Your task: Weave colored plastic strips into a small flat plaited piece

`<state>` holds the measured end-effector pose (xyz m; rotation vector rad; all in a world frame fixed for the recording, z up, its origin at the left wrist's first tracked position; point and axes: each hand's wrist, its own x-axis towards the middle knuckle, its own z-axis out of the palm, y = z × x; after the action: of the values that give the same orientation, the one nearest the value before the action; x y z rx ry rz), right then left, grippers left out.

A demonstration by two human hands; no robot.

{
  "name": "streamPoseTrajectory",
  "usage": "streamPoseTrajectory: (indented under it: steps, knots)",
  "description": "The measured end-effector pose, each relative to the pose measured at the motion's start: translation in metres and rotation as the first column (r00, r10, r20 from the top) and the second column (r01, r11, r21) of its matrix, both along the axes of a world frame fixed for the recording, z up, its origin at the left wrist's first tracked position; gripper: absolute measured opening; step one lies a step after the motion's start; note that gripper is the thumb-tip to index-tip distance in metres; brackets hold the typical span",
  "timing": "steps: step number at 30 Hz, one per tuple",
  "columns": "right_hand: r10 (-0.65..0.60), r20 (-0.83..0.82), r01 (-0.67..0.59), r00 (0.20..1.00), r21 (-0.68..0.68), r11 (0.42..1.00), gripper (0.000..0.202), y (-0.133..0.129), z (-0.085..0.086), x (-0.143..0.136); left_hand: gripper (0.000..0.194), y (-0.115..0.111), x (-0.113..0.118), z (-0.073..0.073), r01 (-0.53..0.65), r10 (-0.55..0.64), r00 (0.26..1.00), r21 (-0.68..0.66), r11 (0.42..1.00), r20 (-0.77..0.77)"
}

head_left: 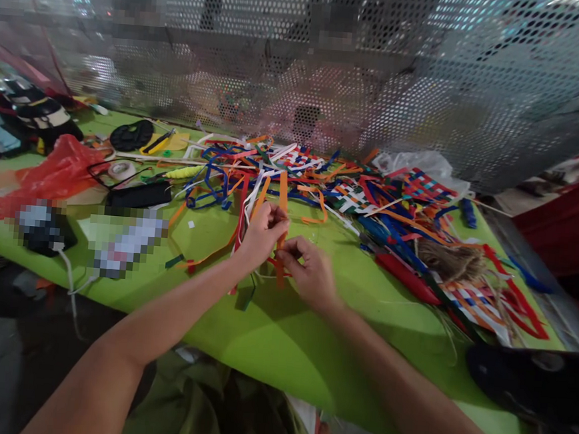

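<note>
Both hands are together over the front middle of the green table. My left hand (265, 228) pinches an orange strip (284, 193) that hangs down in front of the heap of strips. Just below and to the right, the fingers of my right hand (310, 269) are closed on the lower part of that same strip. Its end dangles under the fingers. White and red strips (244, 217) hang beside my left hand. Behind lies a tangle of blue, orange and white strips, with a woven checkered piece (297, 159) among them.
Red-handled scissors or a similar tool (407, 278) and a twine bundle (451, 260) lie at right. On the left are a red plastic bag (65, 169), a black case (139, 195) and a tape roll (121, 170). A perforated metal screen (300, 77) stands behind the green table (280, 336).
</note>
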<state>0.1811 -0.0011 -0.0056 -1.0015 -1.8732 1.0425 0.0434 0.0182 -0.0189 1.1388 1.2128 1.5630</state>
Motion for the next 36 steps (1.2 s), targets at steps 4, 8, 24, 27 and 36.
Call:
streamPoseTrajectory:
  steps: [4,8,24,27,36]
  knots:
    - [-0.028,0.005,0.028,1.0,0.067,0.997,0.015,0.002,0.002,0.002,0.017,0.002,-0.001,0.004,0.02,-0.017,0.999,-0.062,0.998,0.048]
    - [0.024,-0.145,-0.047,0.989,-0.152,0.987,0.023,0.005,0.003,0.0,0.01,0.003,-0.008,0.007,0.031,-0.031,0.999,-0.071,0.997,-0.006]
    - [-0.168,-0.239,0.108,0.956,-0.244,0.964,0.027,0.023,-0.007,0.006,0.029,-0.009,0.0,0.004,0.213,-0.203,0.964,0.037,0.976,-0.173]
    - [-0.155,-0.193,0.112,0.969,-0.219,0.969,0.026,0.021,-0.007,0.004,0.027,-0.008,-0.002,0.004,0.195,-0.182,0.96,0.041,0.98,-0.211]
    - [-0.123,-0.102,0.126,0.987,0.021,0.992,0.013,0.014,-0.002,0.007,0.035,-0.005,-0.002,0.007,0.245,-0.243,0.97,-0.143,0.959,0.029]
